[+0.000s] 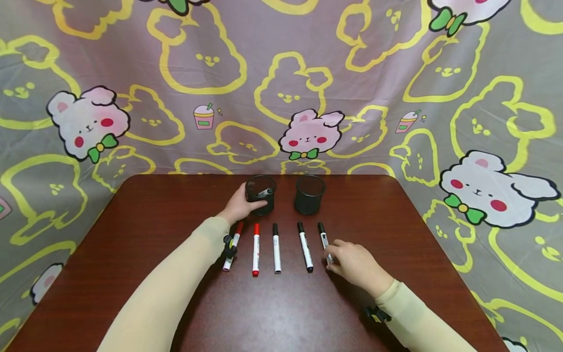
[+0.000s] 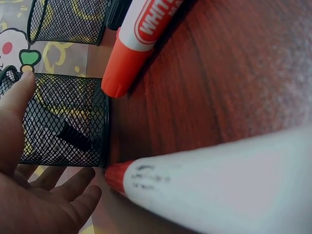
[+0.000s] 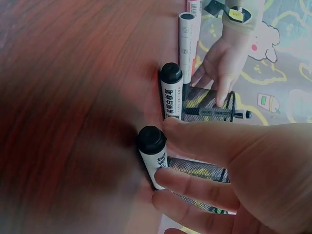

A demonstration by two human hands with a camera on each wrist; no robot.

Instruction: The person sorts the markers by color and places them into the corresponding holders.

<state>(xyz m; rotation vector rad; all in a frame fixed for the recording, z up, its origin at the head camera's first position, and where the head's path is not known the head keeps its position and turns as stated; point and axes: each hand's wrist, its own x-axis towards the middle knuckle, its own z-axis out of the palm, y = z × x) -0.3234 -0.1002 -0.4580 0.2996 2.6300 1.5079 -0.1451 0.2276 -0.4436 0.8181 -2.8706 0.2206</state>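
Observation:
My left hand (image 1: 242, 203) grips a black mesh pen cup (image 2: 68, 117), thumb on the near side and fingers around the far side. A black-and-white marker (image 1: 265, 192) leans inside that cup. On the right, my right hand (image 1: 358, 264) has its thumb and fingers about the rightmost black-capped whiteboard marker (image 3: 155, 156), which lies on the table. The fingers hide part of its barrel. Another black-capped marker (image 1: 305, 247) lies just left of it. Under the left wrist lies a red-capped marker (image 1: 233, 249), with a second red marker (image 1: 256, 249) beside it.
A second black mesh cup (image 1: 309, 195) stands right of the held one, near the table's back edge. A white marker with a black cap (image 1: 276, 248) lies mid-row on the brown table (image 1: 281, 313). Patterned cloth (image 1: 246, 49) hangs behind and at both sides.

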